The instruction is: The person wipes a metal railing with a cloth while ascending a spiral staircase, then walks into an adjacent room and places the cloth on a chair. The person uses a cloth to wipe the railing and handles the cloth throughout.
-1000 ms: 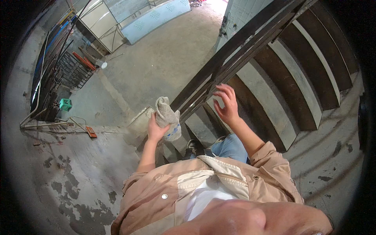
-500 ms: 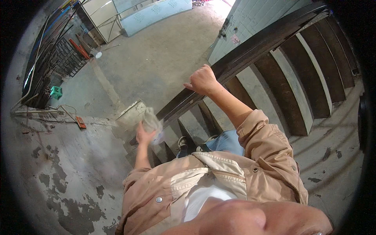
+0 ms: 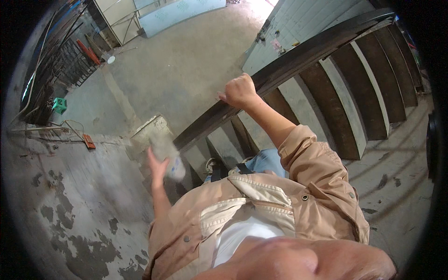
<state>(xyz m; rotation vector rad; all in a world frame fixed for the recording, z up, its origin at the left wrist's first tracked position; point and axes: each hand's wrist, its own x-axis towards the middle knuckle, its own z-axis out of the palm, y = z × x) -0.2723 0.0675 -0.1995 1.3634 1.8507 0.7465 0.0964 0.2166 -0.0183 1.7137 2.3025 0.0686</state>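
Note:
My right hand (image 3: 240, 91) is closed round the dark handrail (image 3: 289, 65) of a staircase. At lower left, my left hand (image 3: 157, 167) is beside a pale greyish-white bundle (image 3: 169, 157) with blue marks, smeared by motion. The bundle looks soft, like a bag or cloth, but its kind cannot be made out. The thumb reaches toward it and the palm lies along its left side, so the hand appears to hold it. My feet, partly hidden by my jacket, are on the stair steps (image 3: 224, 142).
Curved steps (image 3: 331, 88) run up at the right. A peeling grey wall (image 3: 93, 205) stands at the left, with an orange-brown piece (image 3: 88, 141) on it. Beyond are concrete floor (image 3: 182, 60), a green crate (image 3: 59, 105), stacked rods (image 3: 56, 51) and a pale-blue panel (image 3: 182, 16).
My left hand and the pale bundle have shifted left and slightly down, the bundle now more blurred. My right hand stays on the handrail. The view has moved slightly.

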